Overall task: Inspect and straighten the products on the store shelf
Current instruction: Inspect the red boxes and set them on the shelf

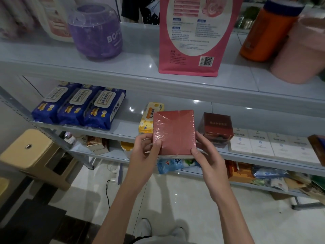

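Head view — looks down, close on shelves (158, 81), edges perhaps distorted.

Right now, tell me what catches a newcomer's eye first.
A shrink-wrapped red box, dead centre, gripped by left hand and right hand. Above it, a tall pink pouch stands on the upper shelf; three blue wipe packs lie lower left.
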Available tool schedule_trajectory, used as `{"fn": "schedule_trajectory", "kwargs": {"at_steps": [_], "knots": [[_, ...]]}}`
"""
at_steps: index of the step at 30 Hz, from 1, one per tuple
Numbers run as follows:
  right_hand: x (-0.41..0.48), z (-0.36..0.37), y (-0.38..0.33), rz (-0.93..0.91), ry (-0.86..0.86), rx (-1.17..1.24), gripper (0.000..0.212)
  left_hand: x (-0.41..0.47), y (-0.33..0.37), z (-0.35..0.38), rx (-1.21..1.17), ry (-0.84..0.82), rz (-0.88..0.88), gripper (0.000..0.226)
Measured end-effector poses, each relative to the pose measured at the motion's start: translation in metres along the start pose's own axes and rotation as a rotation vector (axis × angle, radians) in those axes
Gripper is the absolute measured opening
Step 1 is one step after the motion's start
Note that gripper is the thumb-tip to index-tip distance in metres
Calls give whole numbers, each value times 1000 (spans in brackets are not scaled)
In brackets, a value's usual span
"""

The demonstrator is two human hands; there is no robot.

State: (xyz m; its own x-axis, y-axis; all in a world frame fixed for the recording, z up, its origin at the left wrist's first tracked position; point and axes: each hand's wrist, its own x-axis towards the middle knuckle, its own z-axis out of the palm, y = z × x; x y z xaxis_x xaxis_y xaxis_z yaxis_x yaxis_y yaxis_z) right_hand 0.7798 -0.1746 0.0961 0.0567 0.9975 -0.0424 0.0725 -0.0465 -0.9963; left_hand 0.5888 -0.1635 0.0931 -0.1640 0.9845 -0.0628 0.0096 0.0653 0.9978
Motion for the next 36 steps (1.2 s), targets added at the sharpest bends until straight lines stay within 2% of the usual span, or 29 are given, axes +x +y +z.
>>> {"fn": "schedule_trajectory", "kwargs": {"at_steps": [5,10,12,14,16,18,25,27,30,33,36], "knots": [[0,-1,2,12,8,-6,49,-1,-2,-2,40,-70,-16,54],[-1,-3,0,75,39,49,60,-1,-5,-1,118,-66,28,53],[-2,-3,-1,109,58,56,55,-1,-7,0,72,-65,15,49],[-1,-4,-2,125,67,57,42,0,-7,1,-2,-71,-15,35],[0,-5,-4,127,70,58,36,-3,-3,3,-45,-68,-32,37],[0,-5,-5,127,74,75,38,-5,1,7,-67,-56,-40,43],[2,-7,3,116,137,156,37,-4,1,14,18,-19,63,26],[4,-8,8,108,164,167,29,-4,1,17,42,-1,12,40],[4,-11,11,112,217,198,27,-4,5,19,36,-18,-159,78],[5,-12,12,118,195,195,36,-3,7,21,-56,-93,-200,70],[3,-14,11,139,198,178,36,-2,4,23,-186,-62,-216,49]]}}
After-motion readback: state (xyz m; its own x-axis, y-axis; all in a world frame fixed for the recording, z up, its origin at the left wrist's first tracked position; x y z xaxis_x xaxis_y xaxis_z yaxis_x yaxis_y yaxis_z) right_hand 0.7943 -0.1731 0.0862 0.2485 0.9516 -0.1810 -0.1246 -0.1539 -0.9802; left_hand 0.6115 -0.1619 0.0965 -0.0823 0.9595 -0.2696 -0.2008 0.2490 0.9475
